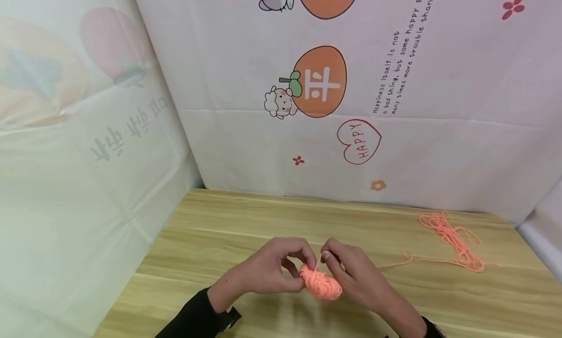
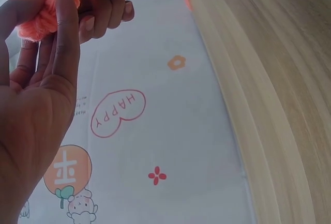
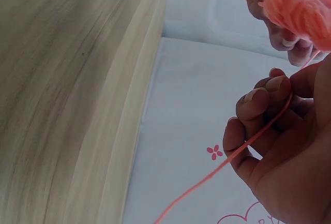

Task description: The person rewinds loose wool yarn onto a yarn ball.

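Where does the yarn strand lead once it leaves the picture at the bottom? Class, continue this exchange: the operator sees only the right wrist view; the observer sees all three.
Observer: In the head view, the strand runs from beside the right hand to a loose yarn tangle on the table.
Operator: Does anything else trail from that tangle?
Observer: A short tail, at its right side in the head view.
Operator: Which word is cut off at my bottom edge?
Observer: HAPPY, inside a red heart on the backdrop.

A wood-grained tabletop (image 1: 210,235) carries a loose tangle of coral yarn (image 1: 465,260) at right, one strand (image 1: 430,259) trailing leftward.
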Demonstrator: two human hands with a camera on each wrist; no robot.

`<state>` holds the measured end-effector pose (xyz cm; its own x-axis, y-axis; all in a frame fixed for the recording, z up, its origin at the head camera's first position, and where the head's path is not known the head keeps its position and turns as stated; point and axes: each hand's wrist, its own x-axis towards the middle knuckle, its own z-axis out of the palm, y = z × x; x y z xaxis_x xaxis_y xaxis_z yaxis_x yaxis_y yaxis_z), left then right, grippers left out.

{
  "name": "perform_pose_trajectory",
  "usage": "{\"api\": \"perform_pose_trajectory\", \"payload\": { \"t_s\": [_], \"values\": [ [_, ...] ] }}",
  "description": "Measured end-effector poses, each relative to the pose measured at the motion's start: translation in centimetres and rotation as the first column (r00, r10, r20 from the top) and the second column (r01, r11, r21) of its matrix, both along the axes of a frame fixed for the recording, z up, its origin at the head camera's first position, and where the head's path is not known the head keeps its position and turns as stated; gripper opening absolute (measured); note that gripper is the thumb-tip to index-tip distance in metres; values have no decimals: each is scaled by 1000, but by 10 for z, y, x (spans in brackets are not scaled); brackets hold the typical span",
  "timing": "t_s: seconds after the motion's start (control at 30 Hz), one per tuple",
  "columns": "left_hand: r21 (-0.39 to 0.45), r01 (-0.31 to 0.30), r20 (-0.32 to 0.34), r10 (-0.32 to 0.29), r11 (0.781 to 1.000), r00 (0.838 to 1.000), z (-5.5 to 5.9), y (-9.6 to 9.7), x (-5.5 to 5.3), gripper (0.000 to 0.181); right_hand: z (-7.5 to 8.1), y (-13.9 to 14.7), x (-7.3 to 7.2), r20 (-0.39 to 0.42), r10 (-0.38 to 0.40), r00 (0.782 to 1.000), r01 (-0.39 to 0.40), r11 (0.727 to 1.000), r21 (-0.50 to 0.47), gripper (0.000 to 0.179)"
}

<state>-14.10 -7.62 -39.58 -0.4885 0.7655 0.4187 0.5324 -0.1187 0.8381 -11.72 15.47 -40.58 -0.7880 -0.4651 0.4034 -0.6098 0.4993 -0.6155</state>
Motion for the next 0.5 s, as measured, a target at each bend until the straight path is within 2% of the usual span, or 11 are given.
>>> {"api": "perform_pose_trajectory", "payload": {
  "t_s": [0.1,0.3,0.5],
  "values": [
    [27,-3,-5,3,1000,1000,4,0,2,34,-1,1,0,-15,9,1000,-9,1000,1,19],
    [56,-21,22,20,998,1000,21,0,9,31,-3,2,-1,-9,15,1000,-15,1000,0,19],
    [68,-36,22,35,997,999,26,0,11,29,-4,1,-2,1,27,1000,-27,1000,-4,20]
  ]
}}
